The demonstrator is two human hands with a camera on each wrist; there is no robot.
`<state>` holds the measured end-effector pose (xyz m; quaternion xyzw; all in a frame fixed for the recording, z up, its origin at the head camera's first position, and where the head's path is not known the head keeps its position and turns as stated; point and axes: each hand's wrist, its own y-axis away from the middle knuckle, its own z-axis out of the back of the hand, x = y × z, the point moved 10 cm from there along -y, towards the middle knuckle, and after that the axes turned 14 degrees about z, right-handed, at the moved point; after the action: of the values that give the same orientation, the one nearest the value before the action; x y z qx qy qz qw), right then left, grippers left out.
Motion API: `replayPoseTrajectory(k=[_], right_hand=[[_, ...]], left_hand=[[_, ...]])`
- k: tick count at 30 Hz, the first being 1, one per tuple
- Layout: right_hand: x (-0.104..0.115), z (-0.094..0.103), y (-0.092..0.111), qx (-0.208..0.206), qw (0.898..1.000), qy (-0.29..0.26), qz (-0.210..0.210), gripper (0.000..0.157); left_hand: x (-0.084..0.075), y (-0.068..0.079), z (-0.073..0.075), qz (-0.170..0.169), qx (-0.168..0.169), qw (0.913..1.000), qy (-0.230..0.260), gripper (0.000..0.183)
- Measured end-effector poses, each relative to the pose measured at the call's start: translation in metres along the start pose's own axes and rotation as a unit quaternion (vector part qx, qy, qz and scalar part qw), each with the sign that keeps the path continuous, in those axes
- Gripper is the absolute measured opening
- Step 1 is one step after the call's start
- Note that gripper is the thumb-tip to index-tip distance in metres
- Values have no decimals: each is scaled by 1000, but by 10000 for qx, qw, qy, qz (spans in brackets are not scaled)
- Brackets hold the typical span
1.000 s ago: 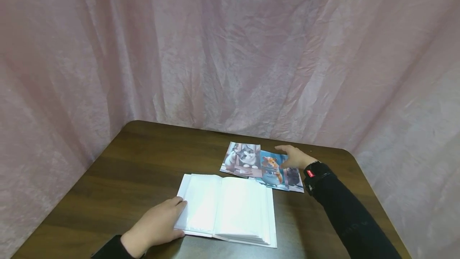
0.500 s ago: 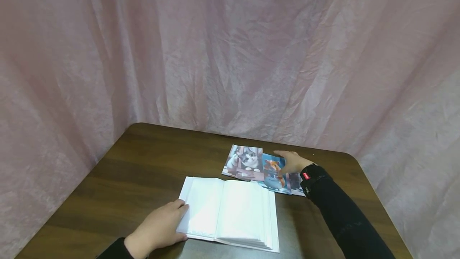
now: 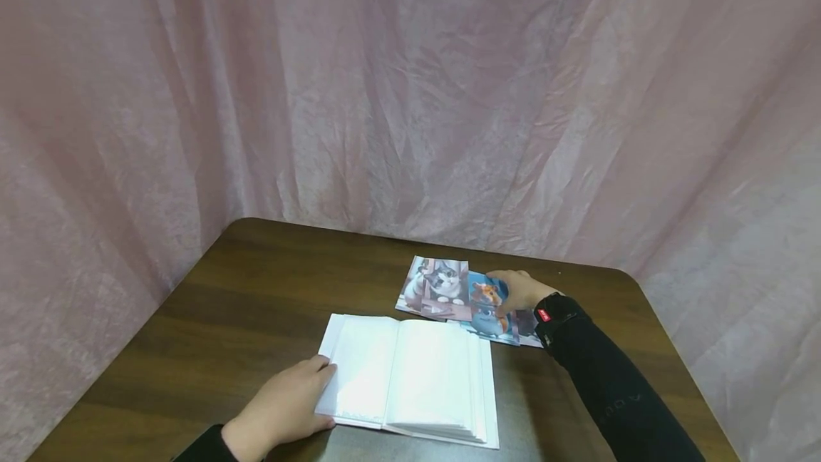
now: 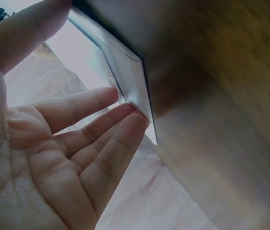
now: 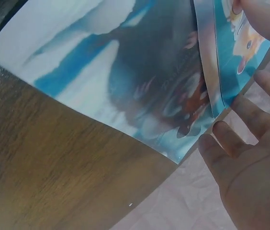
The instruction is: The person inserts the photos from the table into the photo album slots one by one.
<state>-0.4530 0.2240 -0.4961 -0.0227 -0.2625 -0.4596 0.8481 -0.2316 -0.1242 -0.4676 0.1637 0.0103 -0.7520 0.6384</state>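
Observation:
An album with blank white pages [image 3: 426,373] lies spread on the brown table. My left hand [image 3: 285,401] rests against its left edge, thumb near the front corner. In the left wrist view the fairly straight fingers [image 4: 130,136] touch the rim of the cover [image 4: 130,79]. Behind the album, my right hand [image 3: 519,289] pinches a blue hamster picture [image 3: 486,316] by its far side. The right wrist view shows the thumb on the hamster print [image 5: 250,43] and bent fingertips along its edge. A darker animal picture [image 5: 159,76] lies partly under it.
Cat pictures [image 3: 442,291] overlap to the left of the hamster picture, just beyond the album. The wooden table [image 3: 256,291] has rounded far corners, and a pink curtain [image 3: 385,91] hangs behind it.
My right hand has come down and left onto the hamster picture, its fingers drawing in at the far edge. The left hand stays at the album. The head view has shifted slightly.

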Motion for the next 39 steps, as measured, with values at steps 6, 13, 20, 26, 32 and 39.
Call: replayPoseTrajectory(k=[6, 13, 20, 26, 32, 39], right_hand=[[5, 2, 0, -114, 9998, 25, 134, 90], [10, 5, 2, -186, 9994, 235, 176, 95], [10, 9, -1, -372, 9976, 533, 220, 98], [12, 9, -1, -450, 9973, 551, 208, 97], [11, 8, 1, -554, 9972, 490, 110, 95], [9, 6, 5, -583, 9967, 558, 124, 94]], left_hand=[[1, 0, 1, 49, 13, 10000, 23, 71], [0, -1, 4, 72, -1, 10000, 6, 72], [-1, 0, 5, 117, 46, 9999, 16, 71], [1, -2, 4, 153, 100, 9998, -55, 71], [1, 0, 5, 55, -98, 9999, -30, 73], [0, 1, 3, -2, -89, 9999, 50, 74]])
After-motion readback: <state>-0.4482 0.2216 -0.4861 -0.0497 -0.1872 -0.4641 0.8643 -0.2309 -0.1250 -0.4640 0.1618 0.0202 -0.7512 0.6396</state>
